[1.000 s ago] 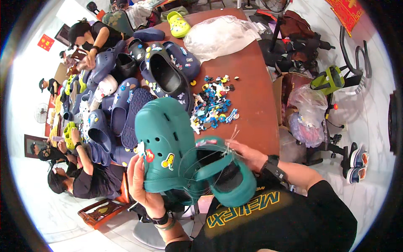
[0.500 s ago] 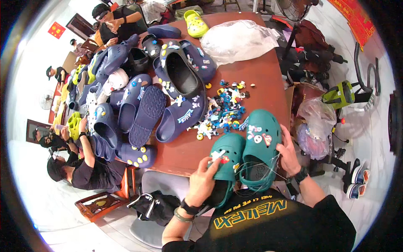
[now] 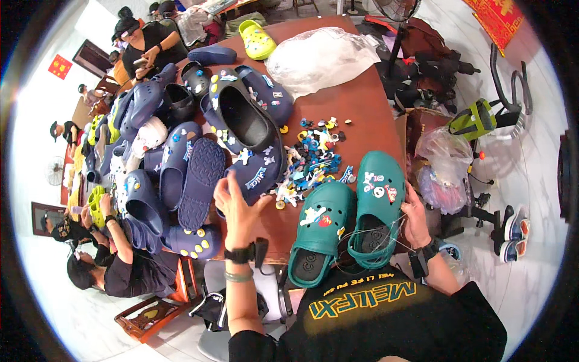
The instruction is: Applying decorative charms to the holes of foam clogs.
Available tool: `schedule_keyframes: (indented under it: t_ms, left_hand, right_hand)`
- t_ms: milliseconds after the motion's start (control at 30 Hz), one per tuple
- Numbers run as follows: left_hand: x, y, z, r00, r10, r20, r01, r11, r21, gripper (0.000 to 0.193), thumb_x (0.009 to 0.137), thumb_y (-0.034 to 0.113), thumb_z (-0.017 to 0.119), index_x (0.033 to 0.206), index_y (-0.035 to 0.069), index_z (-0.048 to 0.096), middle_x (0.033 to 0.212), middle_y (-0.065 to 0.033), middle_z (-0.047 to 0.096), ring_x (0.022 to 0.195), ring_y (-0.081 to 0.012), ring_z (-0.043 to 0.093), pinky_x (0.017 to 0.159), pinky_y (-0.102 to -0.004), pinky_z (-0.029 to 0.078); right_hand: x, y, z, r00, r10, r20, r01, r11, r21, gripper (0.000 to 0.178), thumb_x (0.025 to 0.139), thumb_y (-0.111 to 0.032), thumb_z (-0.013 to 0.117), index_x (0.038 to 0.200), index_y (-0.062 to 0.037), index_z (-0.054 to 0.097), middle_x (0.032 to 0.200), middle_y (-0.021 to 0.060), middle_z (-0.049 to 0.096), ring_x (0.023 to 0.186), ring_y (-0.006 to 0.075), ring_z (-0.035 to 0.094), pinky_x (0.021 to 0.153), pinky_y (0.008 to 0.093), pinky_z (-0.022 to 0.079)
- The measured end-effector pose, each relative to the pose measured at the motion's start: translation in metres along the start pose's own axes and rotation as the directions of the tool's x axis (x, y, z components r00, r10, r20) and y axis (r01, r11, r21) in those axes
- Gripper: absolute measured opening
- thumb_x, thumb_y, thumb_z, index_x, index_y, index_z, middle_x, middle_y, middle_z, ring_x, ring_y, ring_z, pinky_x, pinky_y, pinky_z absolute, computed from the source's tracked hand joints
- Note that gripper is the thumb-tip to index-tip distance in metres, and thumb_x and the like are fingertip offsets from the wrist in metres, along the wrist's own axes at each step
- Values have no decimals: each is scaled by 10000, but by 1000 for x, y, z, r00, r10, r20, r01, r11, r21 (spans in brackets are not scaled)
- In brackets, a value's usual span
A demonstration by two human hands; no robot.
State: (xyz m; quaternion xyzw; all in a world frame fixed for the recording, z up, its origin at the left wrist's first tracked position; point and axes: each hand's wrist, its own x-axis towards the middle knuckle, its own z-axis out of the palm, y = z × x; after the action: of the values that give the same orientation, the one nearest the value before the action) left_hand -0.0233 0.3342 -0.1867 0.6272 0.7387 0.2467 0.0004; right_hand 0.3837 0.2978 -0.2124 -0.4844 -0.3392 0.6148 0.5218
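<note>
Two green clogs lie side by side at the table's near edge, toes pointing away. The right green clog carries white and red charms, and thin clear strands cross its heel opening. My right hand grips that clog's outer side with fingers and thumb. White, red and yellow charms decorate the left green clog, which no hand touches. My left hand is raised to its left, fingers apart and holding nothing, in front of a navy clog with charms. Beyond the green clogs lies a pile of small colourful charms.
Many navy clogs crowd the left side of the brown table, one with its sole up. A clear plastic bag and a lime clog lie farther back. Co-workers sit along the left. A grey chair stands near my left arm.
My left hand has let go of the left green clog and moved left and up, opening. That clog's strap no longer shows over its heel. My right hand stays at the right clog.
</note>
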Motion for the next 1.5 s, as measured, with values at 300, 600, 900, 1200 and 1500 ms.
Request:
schedule_keyframes:
  t_ms: [300, 600, 900, 1200, 1500]
  left_hand:
    - [49, -18, 20, 995, 94, 8, -94, 994, -50, 717, 817, 168, 738, 1420, 104, 356, 1089, -232, 528, 898, -441, 596, 697, -470, 504]
    - [55, -10, 50, 929, 184, -322, -128, 974, 189, 665, 814, 162, 759, 1372, 4, 433, 1322, -248, 415, 1237, -417, 410, 1040, -502, 356]
    - [-24, -16, 59, 921, 68, 385, -37, 996, -87, 1303, 676, 598, 790, 1447, -162, 64, 1497, -380, 171, 1400, -487, 214, 1152, -525, 206]
    - [39, 19, 101, 928, 280, 247, -80, 795, -601, 731, 981, 393, 477, 1489, -55, 201, 1541, -310, 179, 1450, -439, 146, 1178, -488, 133]
    - [59, -1, 117, 957, -145, 252, 224, 921, -319, 657, 989, 319, 481, 1445, -86, 239, 1434, -323, 372, 1343, -481, 312, 1119, -510, 234]
  right_hand:
    - [-15, 6, -8, 989, -112, -98, 115, 993, 20, 700, 812, -80, 536, 1469, 49, 335, 1439, 129, 452, 1315, 216, 442, 1117, 337, 321]
    - [-24, 3, -6, 988, -19, -154, 18, 1000, -8, 674, 839, -129, 546, 1456, 55, 346, 1388, 100, 502, 1235, 179, 513, 1061, 303, 389]
    - [-9, 19, -4, 998, 34, -57, -30, 998, 55, 641, 889, -93, 504, 1490, 21, 312, 1419, 91, 479, 1262, 169, 486, 1067, 305, 376]
    - [-10, 14, 3, 996, 53, -70, -52, 998, 23, 694, 869, -155, 538, 1497, 20, 301, 1432, 102, 466, 1277, 184, 478, 1091, 312, 349]
    - [-29, 34, -8, 985, -97, -146, 107, 992, 66, 768, 791, -191, 580, 1480, 35, 324, 1409, 126, 482, 1279, 213, 473, 1094, 337, 347]
